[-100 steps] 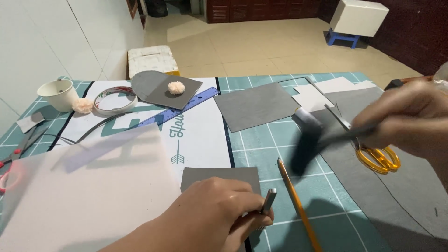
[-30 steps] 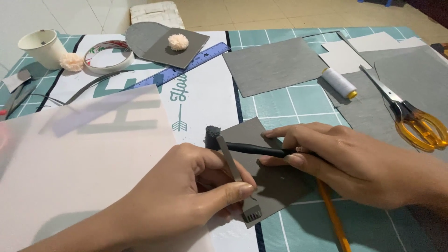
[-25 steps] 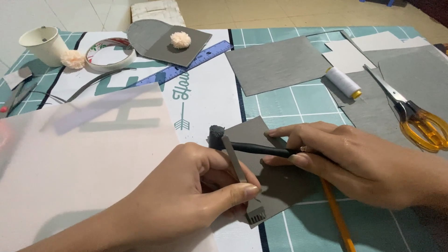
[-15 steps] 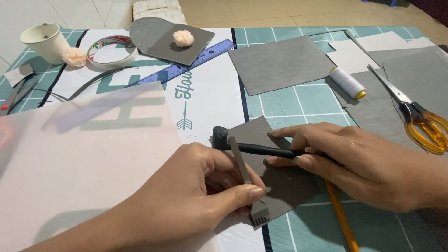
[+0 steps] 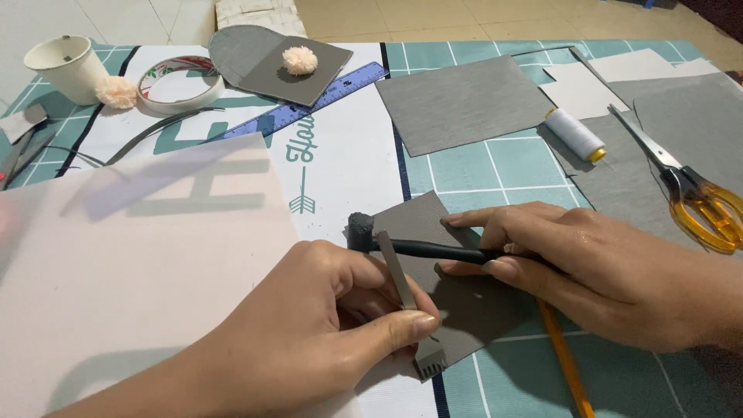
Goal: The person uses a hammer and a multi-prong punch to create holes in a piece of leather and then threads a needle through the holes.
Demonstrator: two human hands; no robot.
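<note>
My left hand (image 5: 309, 333) grips a metal pronged chisel (image 5: 414, 317), whose teeth rest on the near edge of a small grey leather piece (image 5: 464, 302). In my right hand (image 5: 596, 271) is a black mallet (image 5: 402, 244), lying almost level, its head just above the top of the chisel. The fingers of that hand also press on the leather piece. An orange pencil (image 5: 565, 360) lies partly under my right hand on the teal cutting mat (image 5: 495, 166).
A large translucent sheet (image 5: 131, 263) covers the left. Farther back lie a blue ruler (image 5: 309, 104), a tape roll (image 5: 182, 81), a paper cup (image 5: 66, 66), pom-poms (image 5: 299, 59), grey sheets (image 5: 464, 101), a thread spool (image 5: 574, 133) and orange-handled scissors (image 5: 696, 197).
The right hand brought the mallet from the right side down to the chisel. In the last second both hands and tools have stayed nearly still on the leather piece.
</note>
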